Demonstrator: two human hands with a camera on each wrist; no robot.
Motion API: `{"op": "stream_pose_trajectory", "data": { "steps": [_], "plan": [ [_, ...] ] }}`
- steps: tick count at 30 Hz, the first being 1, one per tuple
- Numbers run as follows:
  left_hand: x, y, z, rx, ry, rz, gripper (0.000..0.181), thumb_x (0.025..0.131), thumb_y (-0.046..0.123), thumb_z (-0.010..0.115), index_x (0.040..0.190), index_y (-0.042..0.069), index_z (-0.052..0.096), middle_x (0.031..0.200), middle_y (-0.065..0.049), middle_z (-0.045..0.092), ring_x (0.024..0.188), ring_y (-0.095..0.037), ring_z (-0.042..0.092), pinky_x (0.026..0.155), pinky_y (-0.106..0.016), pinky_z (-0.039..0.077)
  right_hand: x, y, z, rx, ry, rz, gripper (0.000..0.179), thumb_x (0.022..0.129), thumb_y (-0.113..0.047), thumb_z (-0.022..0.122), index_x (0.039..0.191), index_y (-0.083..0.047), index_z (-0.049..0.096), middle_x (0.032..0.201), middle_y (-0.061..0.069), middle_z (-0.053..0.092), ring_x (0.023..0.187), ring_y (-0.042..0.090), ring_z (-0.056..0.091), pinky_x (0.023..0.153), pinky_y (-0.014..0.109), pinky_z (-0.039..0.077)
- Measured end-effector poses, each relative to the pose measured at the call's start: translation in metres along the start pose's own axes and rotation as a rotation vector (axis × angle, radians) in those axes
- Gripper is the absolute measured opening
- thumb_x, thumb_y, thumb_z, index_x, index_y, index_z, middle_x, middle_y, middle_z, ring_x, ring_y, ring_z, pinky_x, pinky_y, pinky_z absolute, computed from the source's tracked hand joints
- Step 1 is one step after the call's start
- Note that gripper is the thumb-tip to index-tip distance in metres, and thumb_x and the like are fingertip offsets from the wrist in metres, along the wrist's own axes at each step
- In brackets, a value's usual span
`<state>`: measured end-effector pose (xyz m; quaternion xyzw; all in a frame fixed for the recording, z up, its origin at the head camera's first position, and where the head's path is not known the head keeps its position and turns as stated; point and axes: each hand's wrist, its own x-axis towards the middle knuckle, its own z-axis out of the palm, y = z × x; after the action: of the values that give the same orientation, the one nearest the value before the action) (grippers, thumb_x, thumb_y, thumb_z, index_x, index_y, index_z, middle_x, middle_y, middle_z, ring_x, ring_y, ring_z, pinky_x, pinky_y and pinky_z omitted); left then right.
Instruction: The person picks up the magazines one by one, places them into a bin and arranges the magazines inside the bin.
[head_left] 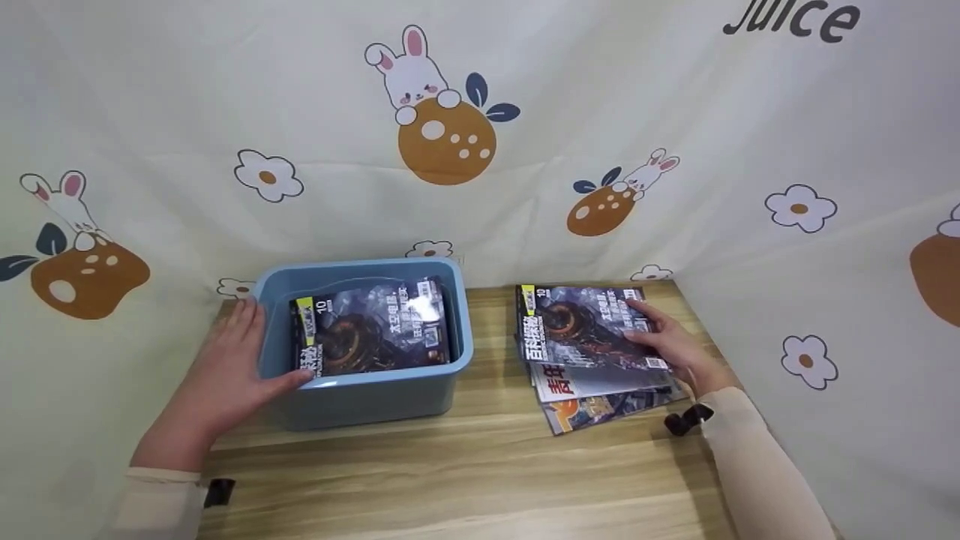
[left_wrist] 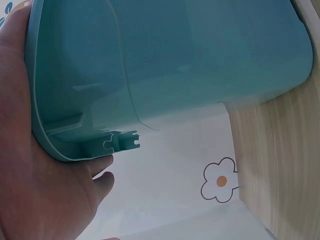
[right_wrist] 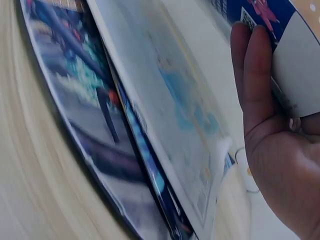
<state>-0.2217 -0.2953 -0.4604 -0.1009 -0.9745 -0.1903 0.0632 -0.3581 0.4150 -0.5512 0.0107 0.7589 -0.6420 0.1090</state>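
Note:
A blue plastic bin (head_left: 367, 401) stands on the left part of the table, with a dark-covered magazine (head_left: 375, 330) lying face up inside. My left hand (head_left: 232, 375) grips the bin's near left corner, thumb along the front rim and fingers at the left side. On the right, my right hand (head_left: 679, 349) holds another magazine (head_left: 577, 330) with the same dark cover by its right edge. In the right wrist view, fingers lie against that magazine's underside (right_wrist: 300, 65), raised from the stack. Below it are a white magazine (head_left: 592, 381) and a colourful magazine (head_left: 607, 409), fanned out.
The wood-grain table (head_left: 465, 472) runs under everything. A pale cloth (head_left: 337, 210) printed with rabbits, oranges and flowers hangs close behind the bin and along both sides. Bare wood separates the bin from the magazine stack.

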Motion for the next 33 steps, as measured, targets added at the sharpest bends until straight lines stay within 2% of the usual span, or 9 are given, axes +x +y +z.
{"op": "stream_pose_trajectory", "data": {
  "steps": [3, 11, 19, 33],
  "plan": [
    [0.000, 0.000, 0.000, 0.004, -0.005, -0.002, 0.134, 0.093, 0.079, 0.071, 0.169, -0.015, 0.015, 0.178, -0.038, 0.008, 0.166, -0.055, 0.003, 0.128, -0.078, 0.013, -0.001, -0.002, 0.006, -0.006, 0.015, -0.025, 0.082, 0.104, -0.008, 0.077, 0.174, -0.017, 0.036, 0.168, 0.028, 0.034, 0.112, 0.015, 0.066, 0.088, 0.027, 0.062],
    [0.001, -0.001, 0.000, -0.004, -0.005, 0.007, 0.133, 0.093, 0.079, 0.071, 0.170, -0.014, 0.014, 0.179, -0.036, 0.006, 0.167, -0.054, 0.003, 0.129, -0.077, 0.013, -0.004, -0.015, 0.023, 0.083, 0.043, -0.075, 0.081, 0.105, -0.002, 0.073, 0.175, -0.017, 0.035, 0.169, 0.024, 0.033, 0.117, 0.015, 0.063, 0.090, 0.025, 0.061],
    [0.001, -0.001, 0.000, -0.003, -0.006, 0.004, 0.133, 0.093, 0.079, 0.071, 0.170, -0.013, 0.014, 0.179, -0.036, 0.006, 0.167, -0.054, 0.002, 0.128, -0.078, 0.013, -0.004, -0.032, 0.035, 0.058, 0.081, -0.092, 0.084, 0.105, -0.005, 0.074, 0.176, -0.020, 0.032, 0.174, 0.023, 0.025, 0.122, 0.018, 0.058, 0.091, 0.023, 0.060],
    [0.000, 0.000, -0.001, -0.009, -0.002, 0.004, 0.132, 0.094, 0.075, 0.073, 0.169, -0.015, 0.014, 0.179, -0.037, 0.004, 0.167, -0.055, 0.001, 0.129, -0.077, 0.010, -0.013, -0.054, 0.046, 0.051, 0.099, -0.138, 0.081, 0.104, -0.005, 0.077, 0.173, -0.020, 0.039, 0.171, 0.021, 0.030, 0.121, 0.018, 0.059, 0.089, 0.023, 0.060]
  ]
}}
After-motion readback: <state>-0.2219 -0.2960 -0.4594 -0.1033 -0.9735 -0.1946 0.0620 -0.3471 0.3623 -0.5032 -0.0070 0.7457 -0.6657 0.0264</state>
